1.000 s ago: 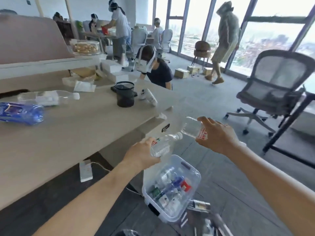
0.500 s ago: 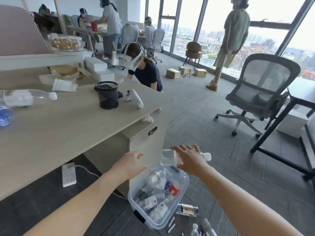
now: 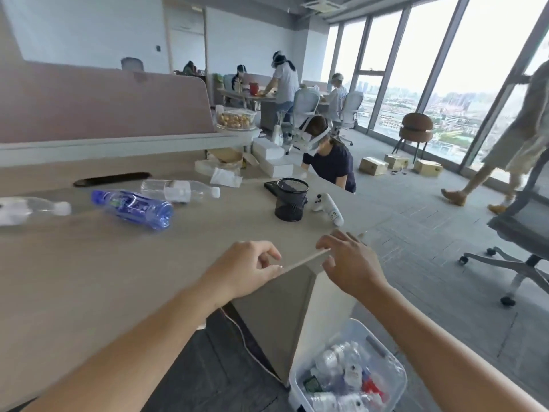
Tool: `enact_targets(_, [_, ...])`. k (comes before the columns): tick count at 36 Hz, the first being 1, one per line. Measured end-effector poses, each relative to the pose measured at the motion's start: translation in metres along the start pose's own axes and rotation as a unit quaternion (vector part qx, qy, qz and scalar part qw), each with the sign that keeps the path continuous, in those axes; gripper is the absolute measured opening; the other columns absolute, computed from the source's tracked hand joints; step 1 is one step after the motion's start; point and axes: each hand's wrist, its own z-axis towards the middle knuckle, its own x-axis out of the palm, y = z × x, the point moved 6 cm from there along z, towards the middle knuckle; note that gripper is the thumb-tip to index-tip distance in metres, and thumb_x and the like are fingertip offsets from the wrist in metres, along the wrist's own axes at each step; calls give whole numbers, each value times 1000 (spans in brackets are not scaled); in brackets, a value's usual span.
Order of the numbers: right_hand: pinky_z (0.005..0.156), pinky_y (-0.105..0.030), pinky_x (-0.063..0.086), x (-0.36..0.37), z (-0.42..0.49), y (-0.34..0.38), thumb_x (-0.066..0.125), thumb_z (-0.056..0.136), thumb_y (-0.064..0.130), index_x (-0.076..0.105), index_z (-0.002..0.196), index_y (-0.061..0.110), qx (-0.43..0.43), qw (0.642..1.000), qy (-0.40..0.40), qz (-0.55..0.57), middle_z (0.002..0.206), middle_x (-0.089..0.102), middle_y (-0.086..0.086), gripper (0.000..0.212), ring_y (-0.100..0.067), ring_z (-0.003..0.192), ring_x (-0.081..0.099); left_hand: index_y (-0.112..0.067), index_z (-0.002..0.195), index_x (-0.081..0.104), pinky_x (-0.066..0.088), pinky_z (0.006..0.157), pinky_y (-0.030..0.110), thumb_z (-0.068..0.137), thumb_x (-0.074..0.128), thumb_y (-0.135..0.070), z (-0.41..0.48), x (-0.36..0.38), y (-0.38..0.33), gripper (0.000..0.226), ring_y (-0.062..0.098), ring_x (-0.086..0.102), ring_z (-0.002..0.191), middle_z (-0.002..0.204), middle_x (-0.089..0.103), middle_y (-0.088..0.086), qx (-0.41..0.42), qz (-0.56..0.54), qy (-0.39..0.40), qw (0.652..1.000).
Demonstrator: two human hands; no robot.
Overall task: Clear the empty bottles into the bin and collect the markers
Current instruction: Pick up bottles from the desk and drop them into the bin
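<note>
A clear plastic bin [image 3: 395, 367] stands on the floor beside the desk, holding several empty bottles. On the desk [image 3: 89, 269] lie a blue bottle [image 3: 133, 208], a clear bottle [image 3: 178, 190] behind it and another clear bottle [image 3: 29, 209] at the far left. A black mesh pen cup [image 3: 291, 200] stands near the desk's right end. My left hand [image 3: 246, 269] hovers over the desk edge, fingers loosely curled and empty. My right hand [image 3: 350, 263] is just off the desk corner, fingers spread, holding nothing. No markers are visible.
A white controller [image 3: 328, 208] lies next to the pen cup. White boxes and papers [image 3: 267, 159] sit at the desk's far end. A person [image 3: 329, 156] crouches beyond the desk. An office chair [image 3: 517, 233] stands at the right, where another person walks by.
Both hands let go of their bottles, which dropped into the bin, and rose to the desk edge. My view lifted from the bin toward the desktop.
</note>
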Motion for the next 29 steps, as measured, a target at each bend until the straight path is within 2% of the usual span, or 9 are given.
enact_targets(8, [88, -31, 44, -11, 53, 151, 58, 85, 26, 63, 108, 32, -125, 989, -25, 71, 111, 61, 16, 24, -11, 109, 55, -34, 106, 65, 53, 71, 27, 87, 65, -42, -47, -116, 78, 21, 6, 61, 74, 89, 64, -11, -56, 6, -108, 993])
enact_targets(12, [84, -30, 44, 4, 75, 228, 57, 87, 29, 60, 111, 34, -170, 981, 1, 93, 114, 60, 16, 25, -10, 112, 53, -31, 103, 66, 50, 72, 27, 87, 67, -38, -86, -170, 131, 18, 8, 59, 72, 87, 64, -8, -104, 5, -157, 982])
enact_targets(17, [79, -26, 35, 24, 94, 324, 57, 86, 27, 59, 115, 33, -226, 967, 43, 111, 122, 58, 13, 30, -14, 117, 50, -29, 105, 67, 49, 72, 26, 86, 69, -38, -137, -227, 193, 20, 7, 58, 73, 86, 64, -10, -169, 29, -208, 963])
enact_targets(21, [86, -29, 40, 35, 102, 387, 56, 85, 25, 59, 119, 29, -260, 956, 61, 124, 126, 58, 10, 35, -15, 119, 50, -25, 107, 67, 53, 74, 31, 85, 72, -35, -175, -268, 240, 25, 11, 62, 73, 82, 64, -10, -214, 70, -250, 942])
enact_targets(23, [85, -30, 41, 39, 105, 413, 55, 86, 25, 59, 120, 28, -277, 950, 67, 127, 124, 58, 9, 35, -17, 118, 51, -25, 108, 64, 54, 74, 33, 85, 72, -32, -195, -287, 265, 25, 15, 65, 78, 85, 66, -10, -249, 95, -261, 928])
enact_targets(25, [84, -31, 41, 45, 108, 437, 54, 87, 25, 58, 123, 29, -290, 946, 76, 125, 124, 58, 10, 36, -17, 116, 51, -24, 115, 63, 52, 78, 33, 84, 71, -31, -216, -304, 295, 33, 19, 65, 90, 97, 67, -6, -293, 130, -266, 909])
enact_targets(29, [85, -32, 44, 58, 114, 475, 53, 83, 23, 58, 120, 32, -330, 933, 72, 121, 122, 60, 12, 39, -16, 112, 54, -27, 121, 57, 46, 92, 38, 79, 71, -39, -253, -333, 348, 46, 25, 54, 113, 121, 61, -2, -385, 207, -277, 856])
